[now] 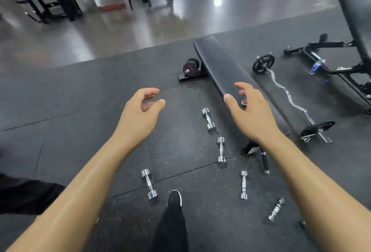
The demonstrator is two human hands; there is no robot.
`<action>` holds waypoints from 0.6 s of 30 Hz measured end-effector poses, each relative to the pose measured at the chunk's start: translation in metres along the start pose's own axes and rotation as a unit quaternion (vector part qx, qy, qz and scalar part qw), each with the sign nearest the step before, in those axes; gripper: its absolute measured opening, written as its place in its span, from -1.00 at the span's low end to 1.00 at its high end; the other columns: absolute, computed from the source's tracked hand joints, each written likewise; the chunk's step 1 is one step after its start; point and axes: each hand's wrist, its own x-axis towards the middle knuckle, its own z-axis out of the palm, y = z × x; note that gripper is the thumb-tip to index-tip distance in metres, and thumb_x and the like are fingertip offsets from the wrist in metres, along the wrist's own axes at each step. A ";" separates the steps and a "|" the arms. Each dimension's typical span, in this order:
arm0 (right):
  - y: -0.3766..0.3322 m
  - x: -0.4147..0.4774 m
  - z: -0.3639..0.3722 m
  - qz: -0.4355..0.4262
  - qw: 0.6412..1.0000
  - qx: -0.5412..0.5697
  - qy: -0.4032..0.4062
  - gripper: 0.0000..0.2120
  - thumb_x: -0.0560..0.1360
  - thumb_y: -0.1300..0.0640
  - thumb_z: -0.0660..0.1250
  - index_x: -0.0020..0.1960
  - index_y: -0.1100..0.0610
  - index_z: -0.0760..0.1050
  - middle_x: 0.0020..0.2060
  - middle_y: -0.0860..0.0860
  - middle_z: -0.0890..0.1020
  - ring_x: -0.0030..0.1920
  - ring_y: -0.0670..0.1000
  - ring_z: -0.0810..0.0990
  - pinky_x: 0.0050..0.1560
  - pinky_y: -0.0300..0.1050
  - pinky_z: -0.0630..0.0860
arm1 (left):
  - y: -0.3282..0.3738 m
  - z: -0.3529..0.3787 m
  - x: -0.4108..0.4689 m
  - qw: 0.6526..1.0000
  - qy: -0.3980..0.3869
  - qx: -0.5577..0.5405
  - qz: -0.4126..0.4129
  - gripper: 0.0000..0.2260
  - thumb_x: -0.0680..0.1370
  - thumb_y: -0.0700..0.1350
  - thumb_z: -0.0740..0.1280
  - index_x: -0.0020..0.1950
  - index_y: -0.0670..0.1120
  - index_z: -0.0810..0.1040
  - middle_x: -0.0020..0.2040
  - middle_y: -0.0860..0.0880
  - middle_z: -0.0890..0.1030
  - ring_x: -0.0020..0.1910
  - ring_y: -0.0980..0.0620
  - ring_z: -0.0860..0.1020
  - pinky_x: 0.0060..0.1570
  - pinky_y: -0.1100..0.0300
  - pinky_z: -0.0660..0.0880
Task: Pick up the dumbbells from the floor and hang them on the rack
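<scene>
Looking down at a dark rubber floor (60,101), we hold both bare arms out ahead. Left of centre, our left hand (140,111) hovers, fingers loosely curled, holding nothing. Below it, at lower centre, lies a chrome dumbbell (149,184). Further right lie four more: the upper dumbbell (208,120), the middle dumbbell (221,150), the lower dumbbell (244,184) and the tilted dumbbell (276,209). Right of centre, our right hand (251,115) hovers over a black bench (220,66), fingers spread and relaxed, also empty. No rack is in view. We judge the task barely begun: every small dumbbell we see lies on the floor, none lifted.
</scene>
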 end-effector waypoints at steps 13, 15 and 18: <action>0.045 0.219 0.123 0.164 0.986 -0.018 0.011 -0.50 0.61 -0.22 0.33 0.49 -0.09 0.39 0.30 -0.06 0.52 0.28 -0.04 0.50 0.26 -0.07 0.40 | -0.080 0.073 0.316 0.983 -0.166 0.037 -0.075 -0.80 0.67 0.00 0.34 0.30 0.12 0.54 0.35 0.08 0.54 0.14 0.08 0.54 -0.08 0.33 0.39; 0.063 0.237 0.129 0.193 0.981 -0.020 0.024 -0.52 0.60 -0.20 0.34 0.46 -0.07 0.43 0.32 -0.05 0.56 0.25 -0.06 0.52 0.22 -0.10 0.39 | -0.088 0.098 0.349 0.977 -0.194 0.036 -0.077 -0.82 0.67 0.02 0.33 0.27 0.16 0.53 0.35 0.09 0.54 0.09 0.13 0.54 -0.11 0.29 0.40; 0.100 0.272 0.142 0.233 0.971 -0.022 0.045 -0.60 0.59 -0.17 0.38 0.37 -0.05 0.51 0.23 -0.05 0.64 0.15 -0.10 0.54 0.18 -0.10 0.43 | -0.103 0.147 0.402 0.968 -0.236 0.040 -0.081 -0.85 0.67 0.02 0.33 0.23 0.19 0.53 0.31 0.06 0.58 0.05 0.22 0.54 -0.17 0.32 0.39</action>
